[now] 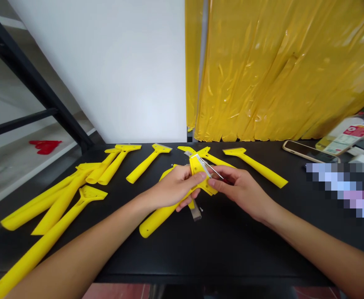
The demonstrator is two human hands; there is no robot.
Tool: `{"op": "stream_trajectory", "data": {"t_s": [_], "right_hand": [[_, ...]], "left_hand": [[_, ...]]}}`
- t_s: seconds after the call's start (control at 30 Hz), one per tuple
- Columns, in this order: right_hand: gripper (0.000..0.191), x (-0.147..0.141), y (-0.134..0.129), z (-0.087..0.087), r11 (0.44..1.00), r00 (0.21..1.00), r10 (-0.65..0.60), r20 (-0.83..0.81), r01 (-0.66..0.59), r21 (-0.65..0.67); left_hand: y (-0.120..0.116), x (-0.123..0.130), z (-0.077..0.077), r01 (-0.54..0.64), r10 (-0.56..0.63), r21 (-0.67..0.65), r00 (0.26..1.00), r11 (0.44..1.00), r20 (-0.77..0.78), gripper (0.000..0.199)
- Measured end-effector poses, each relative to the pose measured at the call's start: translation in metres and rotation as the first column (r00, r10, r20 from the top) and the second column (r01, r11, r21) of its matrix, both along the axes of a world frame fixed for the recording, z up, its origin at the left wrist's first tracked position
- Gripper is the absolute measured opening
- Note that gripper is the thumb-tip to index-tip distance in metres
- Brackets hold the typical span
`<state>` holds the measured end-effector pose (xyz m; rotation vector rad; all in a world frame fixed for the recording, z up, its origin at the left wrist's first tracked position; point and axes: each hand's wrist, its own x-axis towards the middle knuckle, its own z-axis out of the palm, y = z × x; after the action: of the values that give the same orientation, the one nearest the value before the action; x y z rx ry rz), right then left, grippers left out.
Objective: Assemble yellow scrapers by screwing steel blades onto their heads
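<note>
My left hand (172, 187) grips the flat yellow head of a plastic scraper (197, 170), whose long handle (158, 220) runs down to the lower left. The fingertips of my right hand (240, 189) pinch a thin metal blade (211, 168) against that head. A small clear or metal strip (195, 211) lies on the table under my hands, with tiny bits next to it. Several other yellow scrapers lie around my hands, among them one (256, 166) to the right and one (147, 164) beyond my left hand. More of them (57, 199) are piled at the left.
The black table (219, 249) has a front edge close to me. A phone (309, 151) and printed packets (345, 139) lie at the right, beside a blurred patch (343, 193). Yellow plastic sheeting (281, 70) and a white wall (107, 70) stand behind.
</note>
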<state>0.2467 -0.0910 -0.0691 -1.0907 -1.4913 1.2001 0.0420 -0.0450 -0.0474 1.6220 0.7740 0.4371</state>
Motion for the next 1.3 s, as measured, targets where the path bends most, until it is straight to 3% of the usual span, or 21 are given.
{"op": "stream_trajectory", "data": {"t_s": [0.17, 0.33, 0.5, 0.63, 0.77, 0.9, 1.07, 1.17, 1.3], "right_hand": [[0.035, -0.002, -0.003, 0.003, 0.992, 0.995, -0.007, -0.095, -0.005, -0.125], [0.039, -0.003, -0.001, 0.001, 0.988, 0.996, -0.047, -0.07, 0.036, -0.15], [0.047, 0.007, 0.008, -0.005, 0.967, 0.964, -0.255, 0.073, 0.256, -0.01], [0.041, 0.014, 0.009, -0.001, 0.945, 0.931, -0.32, 0.174, 0.301, 0.126], [0.03, 0.016, 0.007, 0.007, 0.915, 0.928, -0.356, 0.109, 0.323, 0.24], [0.024, 0.02, 0.005, 0.011, 0.887, 0.916, -0.399, 0.041, 0.375, 0.269], [0.027, 0.024, 0.004, 0.012, 0.911, 0.93, -0.369, -0.008, 0.363, 0.197], [0.03, 0.023, 0.003, 0.014, 0.916, 0.942, -0.336, -0.023, 0.333, 0.226], [0.024, 0.022, 0.002, 0.015, 0.905, 0.929, -0.352, -0.112, 0.368, 0.214]], "left_hand": [[0.0, -0.001, 0.001, 0.036, -0.036, 0.0, 0.999, 0.999, -0.007, 0.034], [0.002, -0.001, 0.003, 0.031, -0.031, -0.003, 0.999, 1.0, -0.012, 0.03], [0.012, -0.008, 0.008, -0.071, 0.071, -0.011, 0.997, 0.997, -0.043, 0.038], [0.016, -0.011, 0.008, -0.085, 0.085, -0.011, 0.996, 0.996, -0.026, 0.037], [0.014, -0.01, 0.008, -0.032, 0.032, -0.021, 0.999, 0.999, -0.033, 0.039], [0.016, -0.013, 0.008, -0.033, 0.032, -0.019, 0.999, 0.999, -0.016, 0.037], [0.024, -0.02, 0.014, -0.172, 0.172, -0.019, 0.985, 0.985, -0.005, 0.033], [0.028, -0.022, 0.017, -0.285, 0.285, -0.02, 0.958, 0.958, -0.001, 0.032], [0.029, -0.018, 0.013, -0.342, 0.343, -0.041, 0.939, 0.939, 0.002, 0.032]]}}
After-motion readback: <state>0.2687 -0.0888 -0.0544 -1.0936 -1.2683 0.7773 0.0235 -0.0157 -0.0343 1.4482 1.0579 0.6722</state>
